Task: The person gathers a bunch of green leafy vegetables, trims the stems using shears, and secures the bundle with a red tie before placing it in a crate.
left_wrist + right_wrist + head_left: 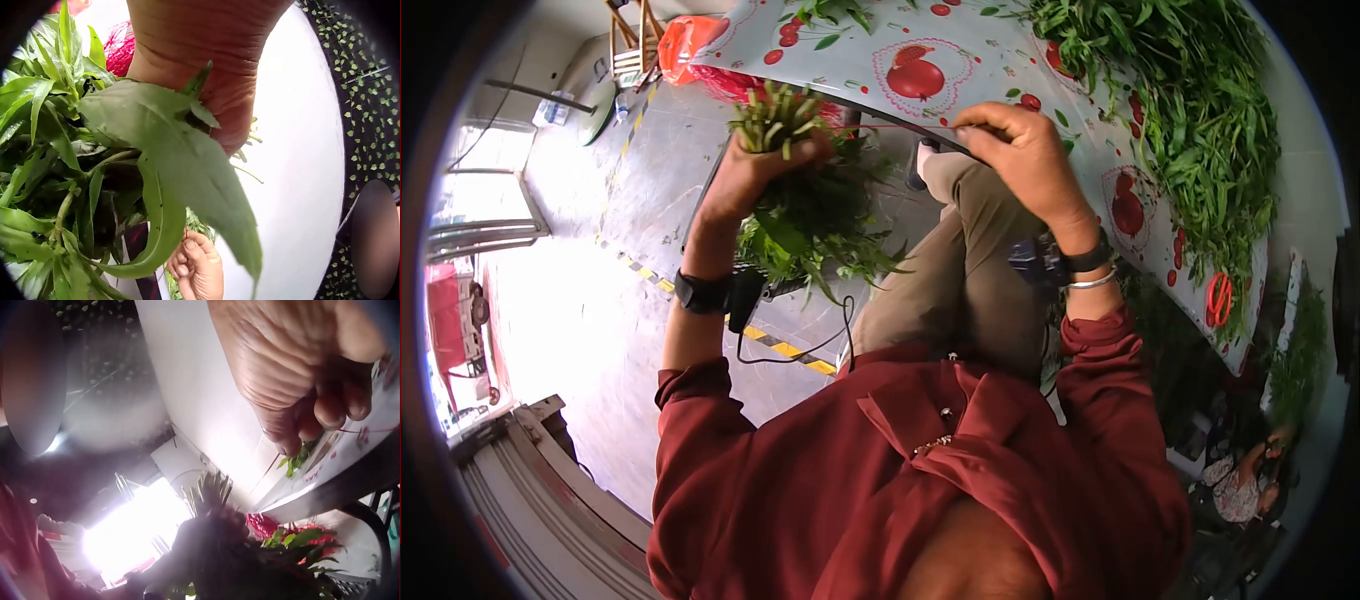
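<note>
Beside the table (1002, 72), hands (762, 174) (1032, 162) hold leafy stems (800, 225) and (in the right) red string (905, 126).

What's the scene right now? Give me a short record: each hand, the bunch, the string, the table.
Left hand: grips the leafy bunch, stem ends up, leaves hanging below
Right hand: pinches the red string between thumb and fingers
String: runs nearly straight from the right hand toward the bunch; whether it circles the stems cannot be told
Table: fruit-print top, with a pile of loose greens and red looped handles toward the image's right
</note>
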